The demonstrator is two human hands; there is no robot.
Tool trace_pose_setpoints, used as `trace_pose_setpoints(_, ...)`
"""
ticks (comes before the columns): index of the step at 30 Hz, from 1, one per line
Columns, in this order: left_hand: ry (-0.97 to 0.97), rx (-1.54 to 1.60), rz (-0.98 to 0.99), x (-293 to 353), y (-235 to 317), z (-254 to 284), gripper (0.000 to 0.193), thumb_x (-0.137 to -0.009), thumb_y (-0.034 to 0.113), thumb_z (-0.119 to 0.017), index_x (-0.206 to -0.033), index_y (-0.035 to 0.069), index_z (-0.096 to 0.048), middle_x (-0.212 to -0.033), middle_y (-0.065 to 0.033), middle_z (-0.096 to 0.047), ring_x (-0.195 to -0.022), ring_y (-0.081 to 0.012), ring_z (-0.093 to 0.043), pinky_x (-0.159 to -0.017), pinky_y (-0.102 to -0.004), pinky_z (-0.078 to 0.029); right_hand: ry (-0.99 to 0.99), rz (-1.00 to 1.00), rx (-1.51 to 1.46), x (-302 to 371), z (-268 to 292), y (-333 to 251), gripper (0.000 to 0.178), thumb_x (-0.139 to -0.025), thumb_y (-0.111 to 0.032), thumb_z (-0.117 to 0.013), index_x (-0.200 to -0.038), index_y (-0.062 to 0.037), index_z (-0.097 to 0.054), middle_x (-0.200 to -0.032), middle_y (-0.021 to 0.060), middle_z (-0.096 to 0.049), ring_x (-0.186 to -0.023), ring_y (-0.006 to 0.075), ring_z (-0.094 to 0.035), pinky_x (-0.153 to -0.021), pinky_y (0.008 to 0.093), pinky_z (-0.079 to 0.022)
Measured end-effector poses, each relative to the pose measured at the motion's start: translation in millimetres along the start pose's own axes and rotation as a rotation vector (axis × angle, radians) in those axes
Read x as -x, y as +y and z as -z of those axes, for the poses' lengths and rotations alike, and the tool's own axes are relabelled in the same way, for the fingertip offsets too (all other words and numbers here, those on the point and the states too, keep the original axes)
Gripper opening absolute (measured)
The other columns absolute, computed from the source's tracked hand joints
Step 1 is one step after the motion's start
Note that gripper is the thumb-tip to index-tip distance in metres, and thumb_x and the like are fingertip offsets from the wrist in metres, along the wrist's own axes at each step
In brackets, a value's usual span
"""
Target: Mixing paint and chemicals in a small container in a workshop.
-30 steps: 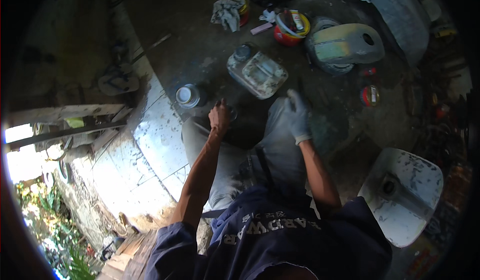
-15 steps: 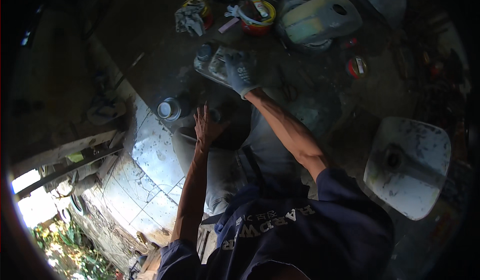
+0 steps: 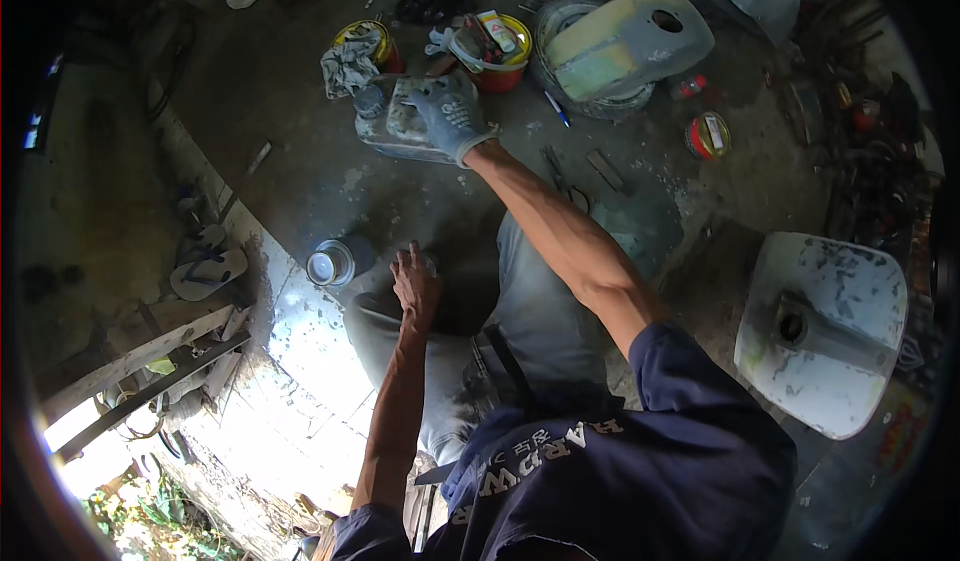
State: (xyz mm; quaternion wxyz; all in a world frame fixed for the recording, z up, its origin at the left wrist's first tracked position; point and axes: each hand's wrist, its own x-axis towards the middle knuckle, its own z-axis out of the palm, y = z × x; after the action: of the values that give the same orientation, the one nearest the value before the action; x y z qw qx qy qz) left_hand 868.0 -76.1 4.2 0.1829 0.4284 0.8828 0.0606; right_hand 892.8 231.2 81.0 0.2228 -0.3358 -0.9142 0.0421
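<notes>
Right hand (image 3: 449,118) lies over can (image 3: 388,141), likely for its handle, grip unclear; left hand (image 3: 416,289) sits spread near tin (image 3: 331,263).

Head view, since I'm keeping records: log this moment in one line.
right hand: gloved, on canister | left hand: bare, near grey tin | grip: unclear

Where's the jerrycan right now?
In the head view, the jerrycan is above and left of centre, under the gloved right hand, below-left of the red bucket holding a white tube.
</notes>
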Motion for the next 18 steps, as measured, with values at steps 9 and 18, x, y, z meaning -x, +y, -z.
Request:
trace_pose_setpoints(9, 0.107, 0.022, 0.088, -34.2, -21.7, 18.8, 0.078, -0.074, 0.016, -0.081, -0.145, 0.008, -0.051, -0.135, -0.0196, -0.055, -0.123, -0.0434, -0.055, -0.094, -0.0525, -0.057, 0.394, -0.497, -0.631, 72.4, 17.9, 45.2, 0.012, -0.099, -0.011, -0.066, -0.109, -0.0040, -0.070, -0.100, 0.0179, -0.073, -0.095, 0.0296, -0.072, -0.086, 0.0398, -0.055)
trace_pose_setpoints(18, 0.100, 0.120, 0.095, -44.3, 30.2, 64.5, 0.093, -0.073, 0.035, -0.086, -0.153, 0.009, -0.045, -0.142, -0.0226, -0.049, -0.131, -0.0462, -0.047, -0.099, -0.0563, -0.052, -0.532, -0.691, -0.027, 262.7, -35.7, 181.1, 0.051, -0.087, -0.042, -0.077, -0.127, -0.0111, -0.069, -0.122, 0.0225, -0.072, -0.115, 0.0427, -0.068, -0.092, 0.0512, -0.055)
